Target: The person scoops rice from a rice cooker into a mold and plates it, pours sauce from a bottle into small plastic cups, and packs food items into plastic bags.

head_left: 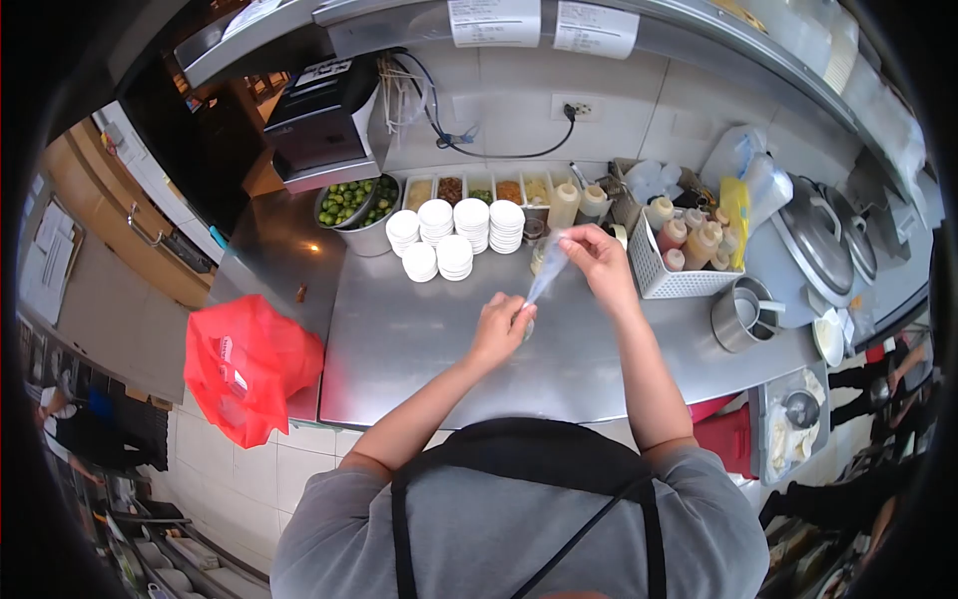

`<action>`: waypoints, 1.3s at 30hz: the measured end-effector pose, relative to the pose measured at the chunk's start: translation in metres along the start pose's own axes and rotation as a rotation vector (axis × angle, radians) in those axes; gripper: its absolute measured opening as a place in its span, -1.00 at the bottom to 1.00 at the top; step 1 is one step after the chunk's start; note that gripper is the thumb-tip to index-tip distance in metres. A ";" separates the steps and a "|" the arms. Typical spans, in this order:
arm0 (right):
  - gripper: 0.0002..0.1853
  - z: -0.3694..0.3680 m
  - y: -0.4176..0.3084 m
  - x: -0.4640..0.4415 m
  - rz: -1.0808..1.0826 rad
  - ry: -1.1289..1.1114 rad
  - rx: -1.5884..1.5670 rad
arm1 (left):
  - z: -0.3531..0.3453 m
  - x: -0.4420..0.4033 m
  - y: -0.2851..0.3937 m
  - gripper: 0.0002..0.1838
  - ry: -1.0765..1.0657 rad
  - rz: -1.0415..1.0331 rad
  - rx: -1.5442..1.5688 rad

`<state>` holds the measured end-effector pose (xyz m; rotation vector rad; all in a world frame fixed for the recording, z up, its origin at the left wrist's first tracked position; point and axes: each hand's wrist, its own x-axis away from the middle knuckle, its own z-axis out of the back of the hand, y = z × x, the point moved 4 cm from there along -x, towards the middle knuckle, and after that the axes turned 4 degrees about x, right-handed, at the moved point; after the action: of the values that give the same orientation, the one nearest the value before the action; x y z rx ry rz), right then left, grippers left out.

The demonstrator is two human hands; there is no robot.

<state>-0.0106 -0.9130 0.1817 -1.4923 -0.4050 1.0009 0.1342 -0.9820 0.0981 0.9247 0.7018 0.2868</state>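
A thin, clear plastic bag (545, 275) is stretched at a slant between my two hands, above the steel counter. My left hand (502, 327) is closed around its lower end, and something small and greenish shows just beside those fingers, too unclear to name. Higher up and to the right, my right hand (596, 262) pinches the bag's upper end between thumb and fingers. Behind my hands, to the left, stand several stacks of white round lids or shallow tubs (455, 252). A squeeze bottle (564, 205) stands just beyond my right hand.
A red plastic bag (249, 364) sits at the counter's left end. Limes fill a metal pot (371, 240) near food bins (451, 190). To the right are a white basket (671, 278) of sauce bottles, a metal pot (736, 317) and large lids (810, 240). A shelf (399, 30) hangs overhead. People stand at far right.
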 end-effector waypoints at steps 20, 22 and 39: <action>-0.71 -0.115 -0.075 -0.103 -0.142 -0.244 -0.523 | 0.174 -0.122 0.123 -0.47 0.272 -0.402 0.320; -0.67 -0.119 -0.074 -0.078 -0.087 -0.344 -0.501 | 0.190 -0.121 0.123 -0.67 0.365 -0.391 0.224; -0.77 0.049 0.046 0.034 -0.250 -0.056 0.126 | 0.502 -0.312 0.206 -0.61 0.712 -0.213 -0.114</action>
<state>-0.0429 -0.8663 0.1318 -1.2676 -0.5445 0.8551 0.2487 -1.3375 0.6002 0.6201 1.4132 0.4675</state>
